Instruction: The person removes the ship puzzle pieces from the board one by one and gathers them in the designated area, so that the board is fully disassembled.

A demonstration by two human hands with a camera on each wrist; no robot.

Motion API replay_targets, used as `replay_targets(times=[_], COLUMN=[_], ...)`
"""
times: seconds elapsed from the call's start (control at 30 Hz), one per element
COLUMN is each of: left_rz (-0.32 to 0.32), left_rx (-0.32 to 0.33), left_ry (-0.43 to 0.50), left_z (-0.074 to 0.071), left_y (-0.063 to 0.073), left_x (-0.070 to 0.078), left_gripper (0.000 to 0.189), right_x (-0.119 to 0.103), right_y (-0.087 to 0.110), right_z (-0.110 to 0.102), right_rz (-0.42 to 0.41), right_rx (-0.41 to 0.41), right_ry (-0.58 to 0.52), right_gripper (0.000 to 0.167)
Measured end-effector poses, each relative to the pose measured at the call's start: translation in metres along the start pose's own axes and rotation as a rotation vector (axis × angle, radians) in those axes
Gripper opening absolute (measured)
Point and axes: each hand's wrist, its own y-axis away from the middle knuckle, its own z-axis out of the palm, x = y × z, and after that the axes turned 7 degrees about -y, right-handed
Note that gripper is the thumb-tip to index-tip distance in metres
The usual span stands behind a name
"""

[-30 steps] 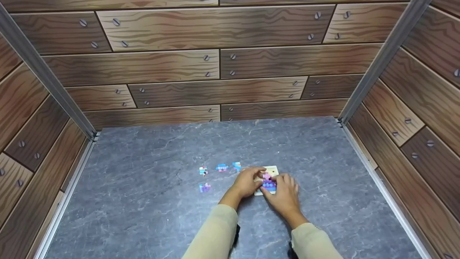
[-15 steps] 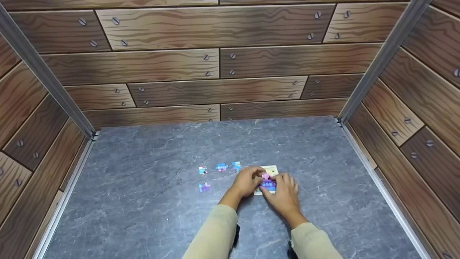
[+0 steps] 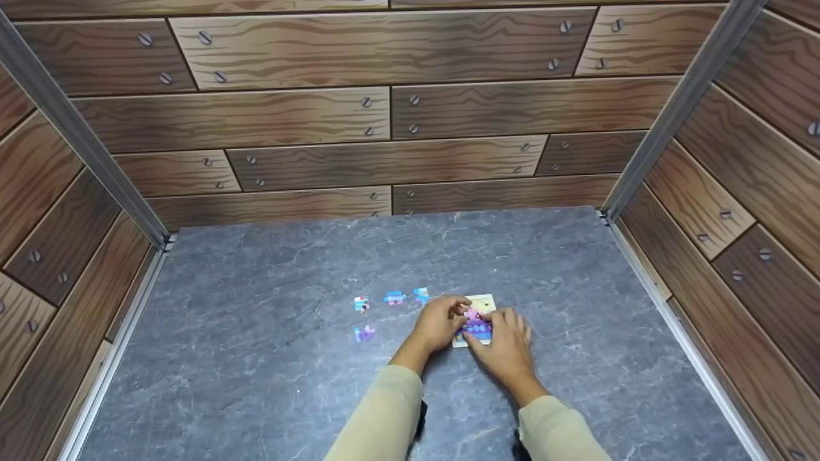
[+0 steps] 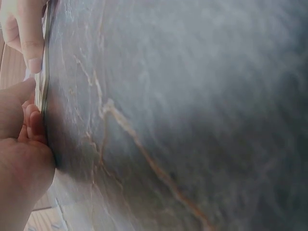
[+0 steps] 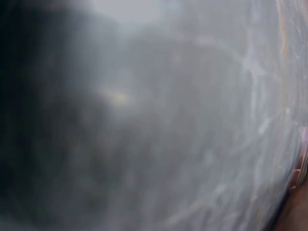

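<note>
A small cream-edged puzzle board (image 3: 480,300) lies on the table with purple and blue jigsaw pieces (image 3: 477,330) set in its lower part. Above these, a pink jigsaw piece (image 3: 472,314) shows between the hands. My left hand (image 3: 439,324) is at the board's left side, pinching the pink piece between thumb and curled forefinger. From the right, my right hand (image 3: 509,346) rests on the board, thumb and forefinger spread at the purple and blue pieces. In the left wrist view, the left hand (image 4: 21,130) and a finger of the right hand (image 4: 30,38) meet at the board's edge.
Loose jigsaw pieces lie left of the board: a white-and-blue piece (image 3: 362,304), a blue-and-pink piece (image 3: 394,298), a blue piece (image 3: 421,294) and a purple piece (image 3: 364,333). Wood-patterned walls (image 3: 384,115) enclose the grey marbled table (image 3: 256,358). The right wrist view is mostly blurred tabletop.
The pink piece has shifted slightly left, toward the left hand's fingertips. Both hands stay almost in place, and the loose pieces lie as before.
</note>
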Motion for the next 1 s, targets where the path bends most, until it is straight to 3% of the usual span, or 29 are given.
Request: replay_targets(times=[0.23, 0.43, 0.63, 0.8, 0.9, 1.0], left_rz=[0.019, -0.026, 0.016, 0.072, 0.123, 0.132], left_rx=[0.018, 0.012, 0.022, 0.035, 0.064, 0.074], left_ry=[-0.033, 0.018, 0.059, 0.127, 0.084, -0.012], left_z=[-0.001, 0.0, -0.006, -0.029, -0.049, -0.072], left_y=[0.002, 0.001, 0.002, 0.007, 0.014, 0.025], left_x=[0.0, -0.003, -0.009, -0.015, -0.026, -0.04], left_gripper=[0.026, 0.024, 0.026, 0.027, 0.028, 0.029], right_x=[0.0, 0.001, 0.0, -0.001, -0.001, 0.0], right_y=[0.001, 0.002, 0.0, 0.0, 0.001, 0.002], right_z=[0.0, -0.001, -0.002, -0.002, -0.001, -0.001], right_rz=[0.01, 0.027, 0.037, 0.045, 0.044, 0.041], right_rx=[-0.002, -0.018, -0.034, -0.036, -0.028, -0.022], right_ry=[-0.002, -0.001, 0.007, 0.006, 0.003, -0.001], right_gripper=[0.047, 0.05, 0.054, 0.054, 0.053, 0.053])
